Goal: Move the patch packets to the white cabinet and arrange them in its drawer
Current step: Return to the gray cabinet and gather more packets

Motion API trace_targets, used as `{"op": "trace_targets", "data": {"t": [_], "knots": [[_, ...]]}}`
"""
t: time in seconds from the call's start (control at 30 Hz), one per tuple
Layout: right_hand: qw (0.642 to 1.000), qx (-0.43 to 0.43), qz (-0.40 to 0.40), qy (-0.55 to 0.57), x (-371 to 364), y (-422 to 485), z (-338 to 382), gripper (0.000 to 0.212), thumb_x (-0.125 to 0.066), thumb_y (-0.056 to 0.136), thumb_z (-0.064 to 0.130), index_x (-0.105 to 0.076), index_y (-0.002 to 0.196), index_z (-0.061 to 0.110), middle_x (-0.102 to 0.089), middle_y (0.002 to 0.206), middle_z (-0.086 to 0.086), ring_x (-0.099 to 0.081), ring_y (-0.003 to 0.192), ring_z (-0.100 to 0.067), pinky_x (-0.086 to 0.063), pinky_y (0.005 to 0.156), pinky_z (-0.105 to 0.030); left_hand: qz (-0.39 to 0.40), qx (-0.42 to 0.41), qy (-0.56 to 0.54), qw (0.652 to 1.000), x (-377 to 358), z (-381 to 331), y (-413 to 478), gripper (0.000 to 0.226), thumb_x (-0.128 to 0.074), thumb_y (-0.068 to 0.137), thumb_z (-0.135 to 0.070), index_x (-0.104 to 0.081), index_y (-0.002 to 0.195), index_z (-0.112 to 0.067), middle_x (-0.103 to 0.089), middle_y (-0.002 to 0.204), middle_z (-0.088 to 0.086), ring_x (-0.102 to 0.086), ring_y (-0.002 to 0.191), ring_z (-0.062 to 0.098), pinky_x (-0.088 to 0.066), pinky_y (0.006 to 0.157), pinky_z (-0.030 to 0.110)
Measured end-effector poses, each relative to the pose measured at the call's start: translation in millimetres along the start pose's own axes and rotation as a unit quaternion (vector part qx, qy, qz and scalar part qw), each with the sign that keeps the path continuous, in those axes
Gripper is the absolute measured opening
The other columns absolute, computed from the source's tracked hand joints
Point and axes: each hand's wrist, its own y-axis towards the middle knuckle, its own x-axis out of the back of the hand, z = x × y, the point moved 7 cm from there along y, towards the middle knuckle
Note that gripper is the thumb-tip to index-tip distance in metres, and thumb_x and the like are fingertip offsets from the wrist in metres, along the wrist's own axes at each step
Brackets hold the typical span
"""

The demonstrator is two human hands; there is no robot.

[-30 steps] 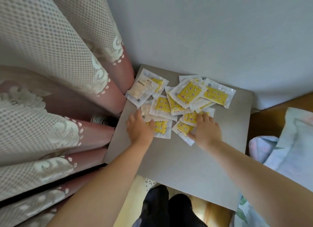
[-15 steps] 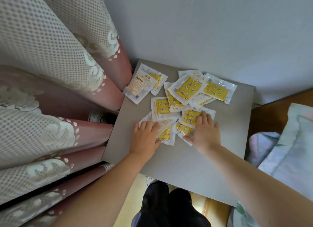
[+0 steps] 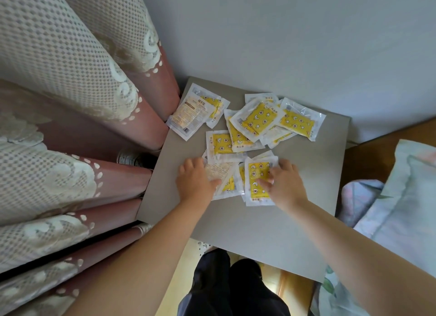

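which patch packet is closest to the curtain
The pale, text-side-up plastic packet at the grey tabletop's far left corner. It lies right beside the pink lace-covered curtain; the yellow-fronted packets lie farther right.
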Motion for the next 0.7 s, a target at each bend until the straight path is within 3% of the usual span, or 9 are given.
{"op": "trace_targets", "data": {"t": [0.13,0.23,0.3,0.4,0.5,0.6,0.7], "knots": [[0.998,-0.042,-0.005,0.046,1.3,5.2,7.9,0.060,-0.072,0.078,0.043,-0.047,0.120,0.009,-0.046,0.125,-0.010,-0.041,0.116,-0.027,-0.040,0.090,-0.035,0.057,0.077,-0.042,0.994,-11.1,9.3,-1.0,0.079,-0.087,0.062,-0.039,-0.042,0.122,-0.015,-0.051,0.126,0.006,-0.051,0.115,0.027,-0.048,0.090,0.042],[0.998,-0.050,0.044,0.022,-2.6,7.8,15.4,0.087,-0.079,0.070,0.044,-0.030,0.137,0.017,-0.046,0.126,-0.009,-0.044,0.117,-0.028,-0.042,0.091,-0.038,0.069,0.101,-0.083,0.989,-15.2,11.9,-2.3,0.073,-0.091,0.055,-0.035,-0.045,0.108,-0.014,-0.061,0.114,0.005,-0.059,0.104,0.027,-0.052,0.081,0.041],[0.996,-0.053,0.076,-0.004,-3.0,8.2,15.0,0.093,-0.080,0.066,0.048,-0.028,0.139,0.023,-0.047,0.125,-0.008,-0.045,0.118,-0.028,-0.042,0.092,-0.038,0.086,0.098,-0.074,0.989,-17.1,11.3,-4.8,0.062,-0.089,0.057,-0.036,-0.051,0.100,-0.015,-0.064,0.107,0.002,-0.061,0.096,0.024,-0.049,0.070,0.033],[0.995,-0.032,0.067,-0.062,0.9,8.8,14.6,0.082,-0.080,0.062,0.053,-0.041,0.128,0.022,-0.046,0.122,-0.008,-0.043,0.116,-0.027,-0.040,0.091,-0.036,0.109,0.075,-0.058,0.989,-19.3,8.5,-8.9,0.050,-0.086,0.060,-0.039,-0.059,0.095,-0.016,-0.065,0.101,-0.001,-0.062,0.089,0.020,-0.047,0.065,0.029],[0.994,-0.012,0.074,-0.083,0.8,9.4,14.9,0.077,-0.080,0.061,0.055,-0.049,0.120,0.016,-0.044,0.121,-0.008,-0.042,0.115,-0.026,-0.039,0.093,-0.035,0.114,0.055,-0.040,0.991,-17.4,4.1,-13.9,0.047,-0.084,0.064,-0.035,-0.053,0.094,-0.017,-0.063,0.102,-0.003,-0.061,0.090,0.021,-0.041,0.064,0.028],[0.992,-0.046,0.117,0.015,-2.9,6.8,7.2,0.066,-0.084,0.059,0.045,-0.056,0.110,0.014,-0.045,0.109,-0.003,-0.050,0.100,-0.021,-0.047,0.082,-0.033,0.133,0.036,-0.060,0.989,-20.8,-0.1,-19.6,0.041,-0.081,0.069,-0.026,-0.048,0.093,-0.019,-0.062,0.103,-0.003,-0.060,0.090,0.021,-0.041,0.065,0.028],[0.980,-0.081,0.134,0.122,-4.1,3.6,-0.4,0.037,-0.084,0.062,0.031,-0.061,0.087,0.017,-0.050,0.088,0.003,-0.053,0.078,-0.017,-0.043,0.060,-0.025,0.173,0.058,-0.118,0.976,-29.7,3.0,-25.0,0.038,-0.079,0.070,-0.021,-0.052,0.097,-0.019,-0.062,0.099,-0.005,-0.061,0.090,0.020,-0.048,0.071,0.030]]}}
